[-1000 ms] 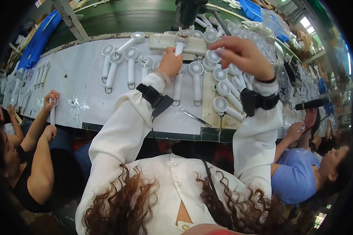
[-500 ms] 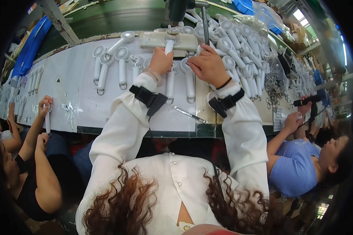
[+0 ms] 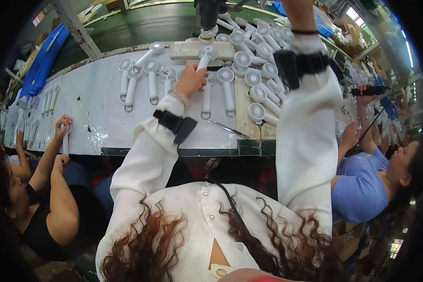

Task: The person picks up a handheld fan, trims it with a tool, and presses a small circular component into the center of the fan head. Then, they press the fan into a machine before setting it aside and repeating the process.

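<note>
My left hand (image 3: 191,80) is closed around the handle of a white handheld fan (image 3: 206,57). The fan's round head rests at a pale block (image 3: 181,50), just below the dark green column of a bench press (image 3: 209,16). My right arm reaches far up to the right, and my right hand (image 3: 298,11) is cut off by the top edge, so its fingers are hidden. Beside my left hand, more white fans (image 3: 226,89) lie in a row on the white sheet (image 3: 174,136). A slim silver tool (image 3: 228,129) lies near the table's front edge.
A heap of white fans (image 3: 256,80) covers the table to the right, partly behind my right sleeve. Coworkers sit on both sides; one at the left holds a fan (image 3: 66,138). A green conveyor belt (image 3: 141,28) runs behind the table.
My right hand has risen from beside the press to the upper right edge. The press's hanging lever rod has swung up. My left hand keeps its hold on the fan.
</note>
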The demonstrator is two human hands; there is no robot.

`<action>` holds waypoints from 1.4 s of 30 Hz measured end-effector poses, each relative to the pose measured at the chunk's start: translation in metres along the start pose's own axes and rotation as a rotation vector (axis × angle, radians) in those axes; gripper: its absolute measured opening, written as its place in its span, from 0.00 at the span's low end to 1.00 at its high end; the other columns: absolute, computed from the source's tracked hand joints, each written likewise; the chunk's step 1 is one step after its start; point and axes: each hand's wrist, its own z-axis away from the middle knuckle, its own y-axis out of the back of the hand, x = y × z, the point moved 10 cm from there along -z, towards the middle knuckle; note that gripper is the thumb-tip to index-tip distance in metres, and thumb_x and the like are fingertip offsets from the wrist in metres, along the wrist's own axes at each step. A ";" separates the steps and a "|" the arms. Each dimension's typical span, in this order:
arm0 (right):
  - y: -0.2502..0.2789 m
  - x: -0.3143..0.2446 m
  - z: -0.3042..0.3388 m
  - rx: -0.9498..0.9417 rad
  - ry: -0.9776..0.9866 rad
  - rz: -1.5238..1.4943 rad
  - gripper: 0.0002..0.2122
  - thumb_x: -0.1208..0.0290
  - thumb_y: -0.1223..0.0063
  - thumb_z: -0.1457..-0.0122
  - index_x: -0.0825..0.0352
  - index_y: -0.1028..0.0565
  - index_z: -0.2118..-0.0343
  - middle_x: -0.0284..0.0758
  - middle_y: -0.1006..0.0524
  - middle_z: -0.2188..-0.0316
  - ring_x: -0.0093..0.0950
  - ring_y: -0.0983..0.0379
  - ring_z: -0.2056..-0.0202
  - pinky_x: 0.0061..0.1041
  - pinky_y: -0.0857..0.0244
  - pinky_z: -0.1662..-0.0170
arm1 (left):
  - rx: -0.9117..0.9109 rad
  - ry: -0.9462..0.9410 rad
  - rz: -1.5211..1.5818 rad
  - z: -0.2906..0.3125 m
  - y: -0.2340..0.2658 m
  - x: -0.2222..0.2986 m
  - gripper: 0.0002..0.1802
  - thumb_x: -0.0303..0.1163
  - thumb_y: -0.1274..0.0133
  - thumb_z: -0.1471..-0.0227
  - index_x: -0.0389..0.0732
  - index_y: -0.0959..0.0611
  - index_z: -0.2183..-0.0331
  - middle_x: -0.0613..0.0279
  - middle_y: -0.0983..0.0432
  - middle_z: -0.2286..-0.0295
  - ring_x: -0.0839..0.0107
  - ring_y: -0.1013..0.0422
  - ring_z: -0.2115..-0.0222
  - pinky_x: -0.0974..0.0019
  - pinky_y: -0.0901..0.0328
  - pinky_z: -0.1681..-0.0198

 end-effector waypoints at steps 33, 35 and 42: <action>-0.098 0.098 0.260 -0.195 -0.427 -0.600 0.24 0.73 0.53 0.39 0.66 0.42 0.39 0.36 0.30 0.49 0.29 0.32 0.49 0.30 0.40 0.43 | 0.001 -0.468 -0.152 0.168 -0.025 0.022 0.20 0.28 0.44 0.50 0.36 0.29 0.55 0.53 0.26 0.64 0.64 0.27 0.65 0.64 0.33 0.61; -0.102 0.096 0.262 -0.184 -0.409 -0.533 0.23 0.72 0.55 0.38 0.67 0.42 0.40 0.37 0.30 0.49 0.30 0.31 0.49 0.31 0.40 0.43 | 0.004 -0.455 -0.146 0.171 -0.024 0.022 0.20 0.28 0.44 0.49 0.36 0.30 0.55 0.53 0.26 0.64 0.65 0.27 0.66 0.64 0.33 0.61; -0.128 0.093 0.266 -0.163 -0.604 -0.732 0.21 0.69 0.61 0.35 0.69 0.42 0.40 0.38 0.29 0.50 0.30 0.30 0.50 0.31 0.39 0.43 | -0.100 -0.302 0.034 0.170 -0.016 0.002 0.19 0.30 0.51 0.42 0.38 0.34 0.50 0.63 0.27 0.67 0.82 0.34 0.78 0.77 0.38 0.79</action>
